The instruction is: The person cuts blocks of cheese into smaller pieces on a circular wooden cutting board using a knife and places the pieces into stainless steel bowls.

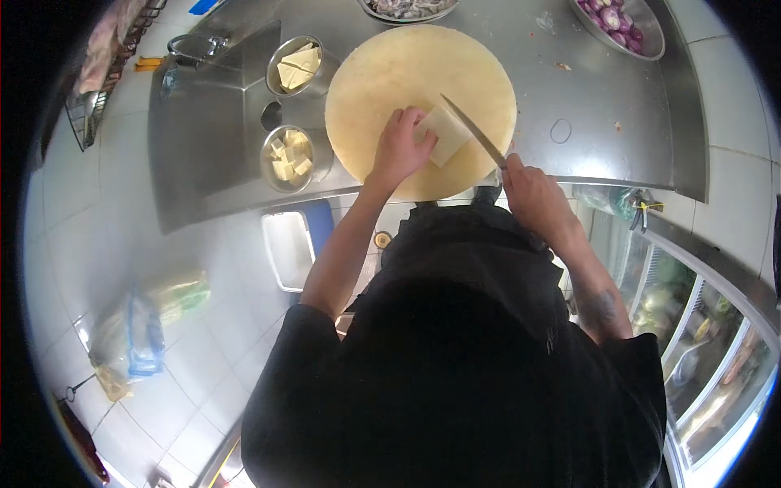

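Observation:
A pale rectangular block, likely tofu [450, 135], lies flat on a round cutting board [390, 67]. My left hand [405, 143] rests on its left side, fingertips pressing on it. The handle of a kitchen knife [473, 128] is in my right hand [537, 195]. Its blade slants up and left along the block's upper right edge; whether it touches the block I cannot tell. Left of the board, one metal pot [273, 67] holds pale wedges [299, 68]. A second metal pot [268, 174], nearer me, contains pale cubes [291, 155].
The board stands on a steel counter [598, 104] with a sink [201, 134] and faucet [213, 46] at left. A bowl of peeled shallots [619, 27] sits far right. Behind the board is a bowl of greyish pieces [412, 7]. A glass-fronted fridge [689, 323] stands at right.

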A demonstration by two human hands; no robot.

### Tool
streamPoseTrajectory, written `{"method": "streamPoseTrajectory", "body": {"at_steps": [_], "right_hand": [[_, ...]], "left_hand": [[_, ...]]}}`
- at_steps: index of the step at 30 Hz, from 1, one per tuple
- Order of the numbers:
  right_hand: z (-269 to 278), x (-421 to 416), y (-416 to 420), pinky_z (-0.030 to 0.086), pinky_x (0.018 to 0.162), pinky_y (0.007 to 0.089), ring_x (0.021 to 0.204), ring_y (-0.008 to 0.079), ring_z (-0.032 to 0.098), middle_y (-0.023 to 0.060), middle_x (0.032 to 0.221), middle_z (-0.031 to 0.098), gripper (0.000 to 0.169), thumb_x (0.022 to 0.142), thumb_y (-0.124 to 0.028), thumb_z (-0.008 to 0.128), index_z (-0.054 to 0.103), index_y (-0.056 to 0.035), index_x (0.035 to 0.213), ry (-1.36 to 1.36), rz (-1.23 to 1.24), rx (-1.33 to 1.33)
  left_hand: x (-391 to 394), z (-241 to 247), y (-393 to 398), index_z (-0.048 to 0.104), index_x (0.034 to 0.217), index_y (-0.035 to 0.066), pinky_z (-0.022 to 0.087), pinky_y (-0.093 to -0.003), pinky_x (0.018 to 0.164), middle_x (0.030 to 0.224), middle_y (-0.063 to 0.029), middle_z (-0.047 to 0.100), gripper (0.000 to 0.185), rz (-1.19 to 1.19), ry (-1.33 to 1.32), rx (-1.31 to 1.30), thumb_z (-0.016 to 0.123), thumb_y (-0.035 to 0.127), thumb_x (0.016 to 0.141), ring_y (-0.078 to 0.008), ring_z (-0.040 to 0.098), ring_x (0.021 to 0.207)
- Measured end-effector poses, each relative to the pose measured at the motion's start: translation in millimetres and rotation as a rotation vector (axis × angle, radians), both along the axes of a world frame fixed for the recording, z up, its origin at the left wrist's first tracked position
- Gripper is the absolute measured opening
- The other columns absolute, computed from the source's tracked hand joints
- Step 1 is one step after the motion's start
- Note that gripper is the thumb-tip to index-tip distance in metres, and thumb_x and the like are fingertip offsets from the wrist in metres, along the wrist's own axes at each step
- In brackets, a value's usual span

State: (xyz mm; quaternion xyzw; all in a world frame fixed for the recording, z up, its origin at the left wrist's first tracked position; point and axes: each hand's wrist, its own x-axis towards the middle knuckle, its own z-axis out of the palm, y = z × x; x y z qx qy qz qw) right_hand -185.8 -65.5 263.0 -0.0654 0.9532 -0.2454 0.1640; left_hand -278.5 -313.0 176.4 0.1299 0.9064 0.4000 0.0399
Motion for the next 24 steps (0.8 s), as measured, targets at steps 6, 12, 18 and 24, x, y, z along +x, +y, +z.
{"method": "streamPoseTrajectory", "body": {"at_steps": [6,12,18,24], "right_hand": [[5.0,12.1,-14.6,0.053,0.065,0.0593,0.069,0.0502,0.065,0.0293,0.072,0.064,0.012,0.095,-0.010,0.045,0.045,0.0017,0.098,-0.036,-0.061,-0.030],[19.3,26.8,-44.2,0.054,0.063,0.0587,0.070,0.0498,0.066,0.0287,0.073,0.064,0.012,0.094,-0.009,0.046,0.045,0.0018,0.097,-0.126,-0.108,-0.022],[17.2,34.7,-63.2,0.055,0.060,0.0557,0.070,0.0475,0.067,0.0283,0.074,0.065,0.010,0.093,-0.007,0.047,0.045,0.0013,0.097,-0.074,-0.116,0.054],[19.4,36.3,-71.7,0.056,0.061,0.0541,0.071,0.0467,0.068,0.0283,0.075,0.066,0.008,0.092,-0.005,0.046,0.046,0.0014,0.096,-0.037,-0.091,0.125]], "left_hand": [[24.7,26.1,6.9,0.059,0.104,0.002,0.053,-0.0424,0.070,0.096,-0.0175,0.062,0.030,0.061,-0.271,-0.125,0.073,0.018,0.082,-0.0314,0.064,0.080],[21.2,19.1,-7.9,0.062,0.103,0.003,0.052,-0.0405,0.082,0.104,-0.0148,0.062,0.027,-0.246,0.333,-0.095,0.073,0.013,0.079,-0.0329,0.061,0.098],[8.8,11.6,-17.1,0.064,0.103,0.004,0.051,-0.0406,0.087,0.108,-0.0122,0.061,0.026,-0.459,0.312,-0.076,0.072,0.009,0.078,-0.0342,0.058,0.104],[4.6,12.4,-18.4,0.063,0.101,0.004,0.052,-0.0408,0.087,0.107,-0.0116,0.061,0.024,-0.496,0.306,-0.106,0.071,0.010,0.079,-0.0326,0.058,0.103]]}}
